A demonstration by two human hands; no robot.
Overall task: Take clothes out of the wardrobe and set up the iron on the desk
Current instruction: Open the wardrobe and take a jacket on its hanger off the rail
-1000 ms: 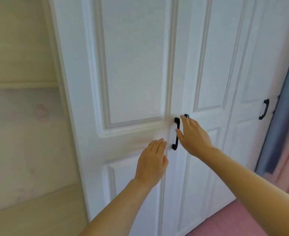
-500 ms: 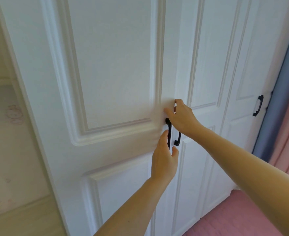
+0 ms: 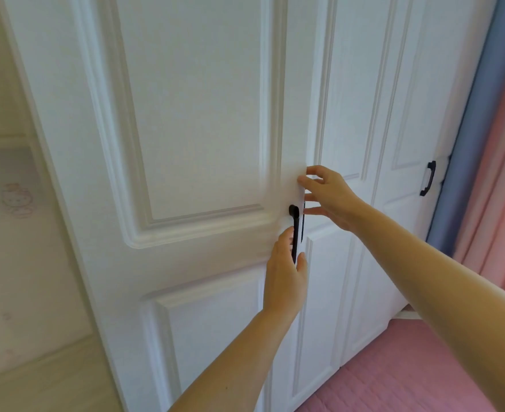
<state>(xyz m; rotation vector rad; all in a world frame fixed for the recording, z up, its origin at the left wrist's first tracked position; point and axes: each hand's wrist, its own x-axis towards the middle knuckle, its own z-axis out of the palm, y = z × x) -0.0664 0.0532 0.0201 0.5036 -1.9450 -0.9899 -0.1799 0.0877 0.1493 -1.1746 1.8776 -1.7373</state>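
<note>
step: opening wardrobe | L hand (image 3: pixel 285 278) held black handle (image 3: pixel 295 230) | R hand (image 3: pixel 330 197) loose, fingers on door edge (image 3: pixel 301 191) | tip: pull both doors slow, fingers out of gap

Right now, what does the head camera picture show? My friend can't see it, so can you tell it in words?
Two bare hands reach for the black handles where two white wardrobe doors meet: the left hand holds the left handle, and the right hand spreads its fingers at the edge of the left door, which has begun to swing open. A blue curtain hangs at the right above a pink floor.
</note>
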